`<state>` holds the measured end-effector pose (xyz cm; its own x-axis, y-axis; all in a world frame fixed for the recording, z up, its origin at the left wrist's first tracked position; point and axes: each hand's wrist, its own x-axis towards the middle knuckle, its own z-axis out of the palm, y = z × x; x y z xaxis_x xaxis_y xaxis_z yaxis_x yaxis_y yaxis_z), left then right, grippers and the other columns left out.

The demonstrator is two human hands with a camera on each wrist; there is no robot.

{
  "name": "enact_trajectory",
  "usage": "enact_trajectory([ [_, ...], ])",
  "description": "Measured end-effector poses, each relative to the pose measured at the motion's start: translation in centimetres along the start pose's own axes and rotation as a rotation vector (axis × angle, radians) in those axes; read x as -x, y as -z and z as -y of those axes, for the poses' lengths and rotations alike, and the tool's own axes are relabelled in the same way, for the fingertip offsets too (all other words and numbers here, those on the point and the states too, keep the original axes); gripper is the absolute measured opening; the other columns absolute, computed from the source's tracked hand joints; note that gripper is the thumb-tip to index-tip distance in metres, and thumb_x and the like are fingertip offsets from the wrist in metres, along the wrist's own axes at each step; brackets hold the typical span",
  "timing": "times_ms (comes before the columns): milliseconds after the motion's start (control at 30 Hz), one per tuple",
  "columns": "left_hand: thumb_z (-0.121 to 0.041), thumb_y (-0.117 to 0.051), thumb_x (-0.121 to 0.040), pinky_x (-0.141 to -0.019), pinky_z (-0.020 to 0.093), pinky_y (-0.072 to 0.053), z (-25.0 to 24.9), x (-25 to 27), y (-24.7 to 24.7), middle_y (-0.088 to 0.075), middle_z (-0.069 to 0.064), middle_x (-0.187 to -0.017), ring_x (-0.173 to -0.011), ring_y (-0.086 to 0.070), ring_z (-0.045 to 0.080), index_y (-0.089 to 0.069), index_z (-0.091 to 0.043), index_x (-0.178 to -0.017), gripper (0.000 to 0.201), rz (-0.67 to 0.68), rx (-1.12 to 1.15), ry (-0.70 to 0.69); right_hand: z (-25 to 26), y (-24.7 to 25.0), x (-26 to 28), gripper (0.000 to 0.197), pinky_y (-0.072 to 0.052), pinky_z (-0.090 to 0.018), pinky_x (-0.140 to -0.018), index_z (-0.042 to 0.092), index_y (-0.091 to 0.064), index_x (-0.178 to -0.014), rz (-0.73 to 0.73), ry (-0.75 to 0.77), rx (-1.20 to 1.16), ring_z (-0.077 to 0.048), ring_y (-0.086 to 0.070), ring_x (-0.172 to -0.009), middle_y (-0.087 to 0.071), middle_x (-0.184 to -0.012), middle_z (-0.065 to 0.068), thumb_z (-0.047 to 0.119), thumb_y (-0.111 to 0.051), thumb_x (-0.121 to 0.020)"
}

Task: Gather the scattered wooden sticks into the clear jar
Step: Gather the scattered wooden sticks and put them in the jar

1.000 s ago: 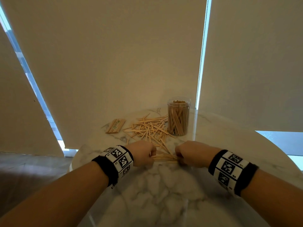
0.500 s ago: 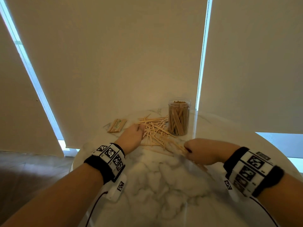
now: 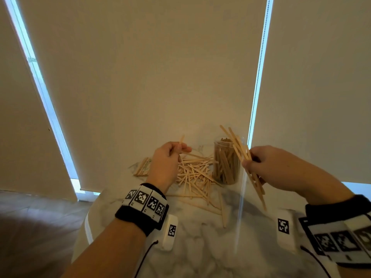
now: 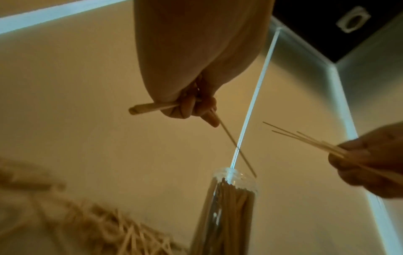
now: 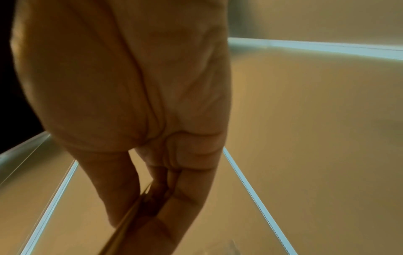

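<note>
The clear jar (image 3: 226,161) stands upright at the back of the marble table (image 3: 200,247), packed with wooden sticks; its open mouth (image 4: 234,174) shows in the left wrist view. A loose pile of wooden sticks (image 3: 194,173) lies just left of it. My left hand (image 3: 170,155) hovers over the pile and pinches a stick or two (image 4: 152,107). My right hand (image 3: 259,163) is raised just right of the jar and grips a bundle of sticks (image 3: 239,145), whose upper ends slant over the jar's mouth. The same bundle (image 5: 128,222) runs out below my right fingers.
A small flat bundle of sticks (image 3: 143,166) lies at the table's back left. A few stray sticks (image 3: 222,207) lie nearer me. Closed roller blinds (image 3: 160,67) hang right behind the table. The table's left rim (image 3: 86,227) drops to a wooden floor.
Both hands left the table top. The right hand rose with its bundle and tilted it up beside the jar; the left hand went to the pile and lifted a stick or two.
</note>
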<state>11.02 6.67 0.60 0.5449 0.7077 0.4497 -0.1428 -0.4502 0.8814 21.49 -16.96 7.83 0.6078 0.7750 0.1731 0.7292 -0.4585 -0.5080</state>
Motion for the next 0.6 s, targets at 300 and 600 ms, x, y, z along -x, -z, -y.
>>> enact_trajectory([
  [300,-0.023,-0.035,-0.112,-0.057,0.026,-0.052,-3.6,-2.5,-4.5,-0.053,-0.003,-0.069,-0.060,-0.061,0.014,-0.059,-0.014,-0.114,0.026,0.030,0.256,0.044,3.1,-1.4,-5.9,0.025,-0.059,-0.042,-0.075,0.016,-0.063,-0.087,0.008,0.109,-0.105,-0.024,-0.069,-0.075,-0.070,-0.080,-0.007,0.036,-0.054,-0.098],
  [600,-0.059,-0.056,-0.097,-0.067,0.034,-0.051,-3.6,-3.6,-6.6,-0.068,0.008,-0.090,-0.076,-0.065,0.017,-0.065,-0.006,-0.111,0.055,0.212,0.373,0.245,3.0,-4.2,-8.6,0.020,-0.052,-0.028,-0.060,0.024,-0.059,-0.080,-0.078,0.118,-0.143,-0.013,-0.064,-0.064,-0.065,-0.071,0.003,0.030,-0.054,-0.099],
])
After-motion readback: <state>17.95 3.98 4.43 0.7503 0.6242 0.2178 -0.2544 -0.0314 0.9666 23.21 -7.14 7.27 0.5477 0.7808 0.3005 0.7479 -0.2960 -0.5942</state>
